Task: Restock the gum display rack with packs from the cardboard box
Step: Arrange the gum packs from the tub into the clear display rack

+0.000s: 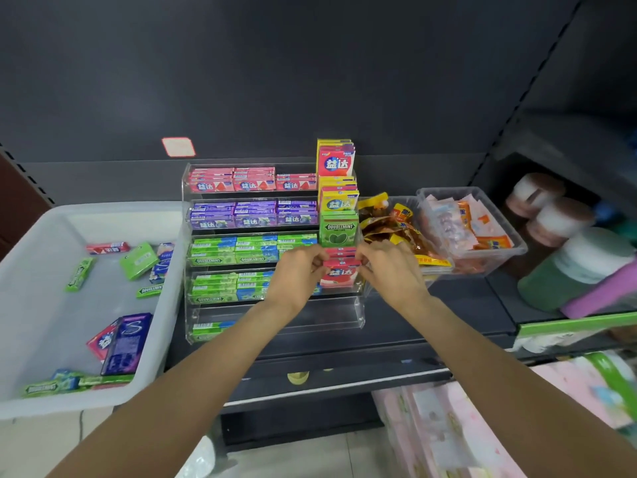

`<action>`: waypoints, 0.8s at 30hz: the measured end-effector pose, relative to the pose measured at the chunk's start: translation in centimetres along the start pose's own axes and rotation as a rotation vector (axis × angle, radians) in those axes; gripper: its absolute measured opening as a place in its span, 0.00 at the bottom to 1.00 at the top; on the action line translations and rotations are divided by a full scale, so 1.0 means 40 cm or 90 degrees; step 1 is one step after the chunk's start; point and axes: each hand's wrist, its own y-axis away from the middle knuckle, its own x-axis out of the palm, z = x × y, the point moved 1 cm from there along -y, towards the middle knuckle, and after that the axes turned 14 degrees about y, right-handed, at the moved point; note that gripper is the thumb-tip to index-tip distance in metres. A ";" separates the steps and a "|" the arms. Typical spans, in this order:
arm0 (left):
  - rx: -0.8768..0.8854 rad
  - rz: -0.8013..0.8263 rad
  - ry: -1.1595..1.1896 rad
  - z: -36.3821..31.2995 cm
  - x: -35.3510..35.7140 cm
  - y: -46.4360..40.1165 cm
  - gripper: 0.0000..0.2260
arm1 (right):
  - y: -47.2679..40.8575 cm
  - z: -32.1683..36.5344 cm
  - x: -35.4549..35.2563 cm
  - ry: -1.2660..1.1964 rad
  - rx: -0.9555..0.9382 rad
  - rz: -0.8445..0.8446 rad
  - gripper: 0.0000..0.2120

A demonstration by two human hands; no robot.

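Both hands are pinching a stack of red boxed gum packs (339, 270) in the right column of the clear acrylic display rack (193, 305): left hand (296, 270) at its left edge, right hand (389, 267) at its right. A green DOUBLEMINT box (337, 229) is standing just above. Loose DOUBLEMINT sticks are lying in the white plastic tub (20, 339) on the left.

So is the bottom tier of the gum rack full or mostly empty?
Mostly empty: the bottom tier holds only green packs at its left end.

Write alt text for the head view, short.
Both hands, left hand and right hand, pinch a red gum pack at the right end of a clear tiered gum rack. A white bin of loose packs sits to its left.
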 end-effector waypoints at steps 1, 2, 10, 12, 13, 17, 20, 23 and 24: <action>-0.016 0.009 0.019 0.000 -0.001 -0.002 0.08 | 0.002 0.000 0.003 0.009 0.004 0.003 0.07; -0.034 0.011 0.045 -0.001 -0.002 -0.004 0.08 | 0.003 0.000 0.006 0.014 0.007 0.006 0.07; -0.108 -0.018 0.132 -0.006 0.005 -0.014 0.09 | 0.003 -0.007 0.017 0.011 0.020 0.025 0.09; -0.114 -0.026 0.102 -0.010 0.004 -0.020 0.14 | -0.003 0.004 0.019 -0.011 0.018 0.022 0.11; -0.119 -0.024 0.089 -0.011 0.004 -0.023 0.16 | -0.006 0.010 0.020 -0.019 0.013 0.018 0.13; -0.127 -0.008 0.076 -0.007 0.007 -0.023 0.15 | -0.012 0.027 0.028 0.001 -0.013 0.013 0.13; -0.128 -0.029 0.085 0.001 0.007 -0.020 0.15 | -0.008 0.024 0.031 0.036 0.008 0.016 0.11; -0.131 -0.029 0.083 0.003 0.009 -0.025 0.15 | 0.000 0.019 0.039 0.070 0.013 0.028 0.13; -0.126 -0.025 0.076 0.002 0.011 -0.028 0.14 | 0.001 0.018 0.038 0.057 0.009 0.029 0.15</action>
